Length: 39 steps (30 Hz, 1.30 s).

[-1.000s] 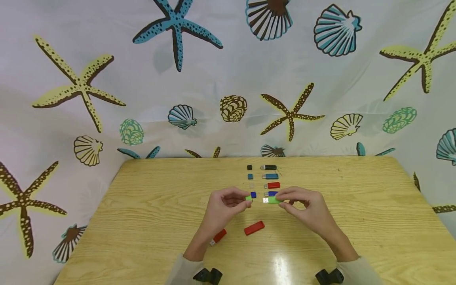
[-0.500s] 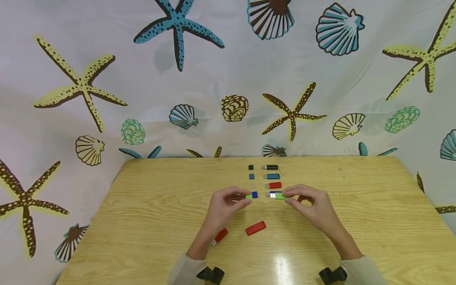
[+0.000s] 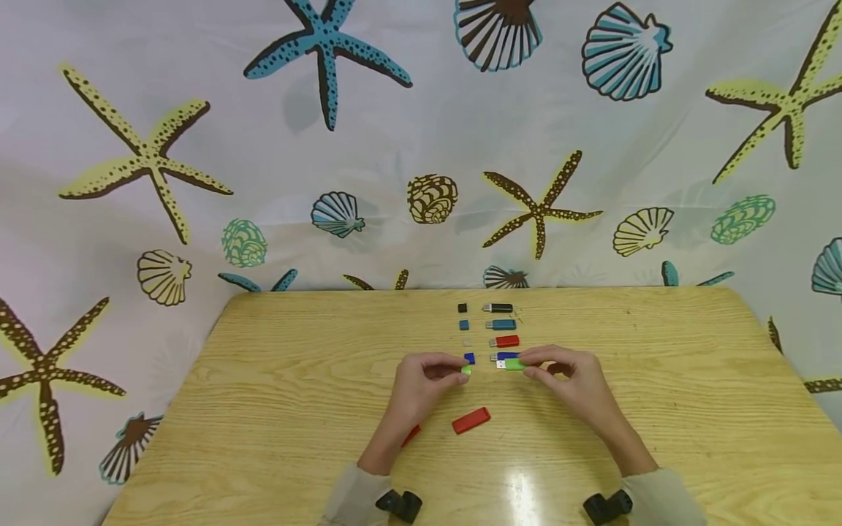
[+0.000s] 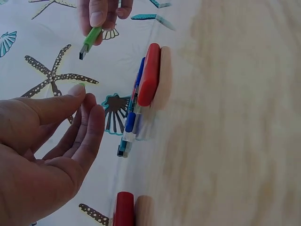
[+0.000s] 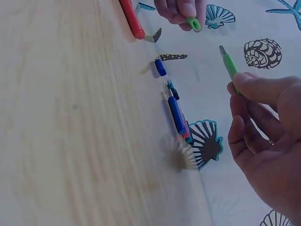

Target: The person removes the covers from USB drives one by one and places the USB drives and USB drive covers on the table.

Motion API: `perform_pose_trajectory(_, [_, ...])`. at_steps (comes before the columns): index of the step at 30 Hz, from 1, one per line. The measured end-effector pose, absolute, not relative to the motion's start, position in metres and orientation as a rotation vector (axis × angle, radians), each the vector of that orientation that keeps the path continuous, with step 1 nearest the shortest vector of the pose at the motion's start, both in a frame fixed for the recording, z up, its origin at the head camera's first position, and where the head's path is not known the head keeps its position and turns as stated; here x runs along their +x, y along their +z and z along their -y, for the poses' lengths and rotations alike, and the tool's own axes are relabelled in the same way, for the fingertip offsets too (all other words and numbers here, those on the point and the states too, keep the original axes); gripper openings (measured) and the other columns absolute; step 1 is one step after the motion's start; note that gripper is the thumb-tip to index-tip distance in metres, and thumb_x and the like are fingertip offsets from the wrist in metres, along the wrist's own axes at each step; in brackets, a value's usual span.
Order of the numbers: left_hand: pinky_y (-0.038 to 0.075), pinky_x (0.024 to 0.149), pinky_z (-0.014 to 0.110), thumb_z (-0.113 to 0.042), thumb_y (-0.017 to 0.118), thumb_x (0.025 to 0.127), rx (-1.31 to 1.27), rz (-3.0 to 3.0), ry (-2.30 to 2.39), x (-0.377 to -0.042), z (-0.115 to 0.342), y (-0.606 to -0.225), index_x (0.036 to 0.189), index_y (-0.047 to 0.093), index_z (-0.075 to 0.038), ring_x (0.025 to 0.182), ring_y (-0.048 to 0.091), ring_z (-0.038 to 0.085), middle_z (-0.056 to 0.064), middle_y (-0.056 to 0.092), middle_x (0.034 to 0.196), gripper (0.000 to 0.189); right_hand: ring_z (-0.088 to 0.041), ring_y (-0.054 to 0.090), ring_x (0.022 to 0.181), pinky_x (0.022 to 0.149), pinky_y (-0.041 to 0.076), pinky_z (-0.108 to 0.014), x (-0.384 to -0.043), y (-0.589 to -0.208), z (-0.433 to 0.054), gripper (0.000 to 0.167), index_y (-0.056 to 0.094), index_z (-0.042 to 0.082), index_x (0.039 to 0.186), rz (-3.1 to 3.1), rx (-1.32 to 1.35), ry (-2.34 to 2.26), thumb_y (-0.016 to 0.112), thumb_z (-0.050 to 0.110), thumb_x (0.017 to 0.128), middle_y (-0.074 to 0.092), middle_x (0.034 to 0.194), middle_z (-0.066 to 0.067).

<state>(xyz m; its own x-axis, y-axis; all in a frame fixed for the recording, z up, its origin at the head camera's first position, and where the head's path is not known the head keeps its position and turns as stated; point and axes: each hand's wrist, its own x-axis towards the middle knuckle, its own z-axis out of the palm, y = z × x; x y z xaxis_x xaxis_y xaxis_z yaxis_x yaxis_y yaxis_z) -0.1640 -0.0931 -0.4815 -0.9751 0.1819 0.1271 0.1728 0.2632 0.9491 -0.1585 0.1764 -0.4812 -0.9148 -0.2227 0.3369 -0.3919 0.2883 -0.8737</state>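
Observation:
Between thumb and fingertips, my left hand (image 3: 424, 387) pinches a small green cap (image 5: 194, 24), whose hollow end shows in the right wrist view. My right hand (image 3: 572, 376) pinches a green USB stick (image 3: 514, 364) by its rear end; its bare metal plug points left, towards the cap. Cap and stick are apart. Just beyond them on the table lie a dark blue cap (image 3: 469, 358) and a dark blue USB stick (image 3: 503, 356), the stick partly covered by the green one and the right fingers.
Farther back lie a red stick (image 3: 505, 341), a light blue stick (image 3: 502, 324) and a black stick (image 3: 501, 308), each with a cap to its left. Nearer are a long red cap (image 3: 471, 420) and a red stick (image 3: 411, 437) partly behind my left wrist. Patterned cloth hangs behind the table (image 3: 296, 365).
The right hand has shifted a little right with the green stick. My left hand has come slightly right and nearer with the green cap, which now sits just below the dark blue cap in view.

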Motion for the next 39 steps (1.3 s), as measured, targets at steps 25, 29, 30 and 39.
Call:
perform_pose_trajectory(25, [0.058,0.070,0.028,0.000,0.082,0.085,0.269,-2.724,1.520,-0.175,0.072,-0.484,0.093,0.081,-0.005,0.075,0.066,0.012,0.004,0.075,0.090,0.010,-0.023,0.070,0.108,0.083,0.058,-0.027,-0.169,-0.502,-0.175,0.014,0.081,0.010,0.106,2.536,0.404,1.769,0.077,0.008,0.093,0.076,0.113,-0.006])
perform_pose_trajectory(29, [0.057,0.067,0.028,0.002,0.083,0.084,0.278,-2.744,1.462,-0.176,0.072,-0.484,0.093,0.080,-0.003,0.073,0.065,0.012,0.005,0.074,0.088,0.010,-0.027,0.070,0.106,0.083,0.058,-0.025,-0.171,-0.504,-0.171,0.014,0.081,0.008,0.105,2.544,0.400,1.774,0.077,0.008,0.093,0.076,0.113,-0.010])
perform_pose_trajectory(30, [0.056,0.067,0.027,0.002,0.083,0.084,0.277,-2.745,1.449,-0.177,0.071,-0.483,0.093,0.080,-0.003,0.073,0.065,0.011,0.005,0.073,0.087,0.010,-0.028,0.071,0.106,0.083,0.058,-0.025,-0.171,-0.504,-0.170,0.013,0.081,0.007,0.105,2.545,0.399,1.773,0.077,0.008,0.093,0.075,0.113,-0.010])
perform_pose_trajectory(39, [0.054,0.062,0.025,0.003,0.083,0.084,0.317,-2.759,1.370,-0.181,0.070,-0.486,0.090,0.079,-0.002,0.068,0.062,0.010,0.001,0.069,0.078,0.009,-0.025,0.073,0.100,0.080,0.057,-0.024,-0.172,-0.504,-0.166,0.012,0.081,0.006,0.102,2.612,0.355,1.690,0.079,0.004,0.090,0.077,0.107,-0.009])
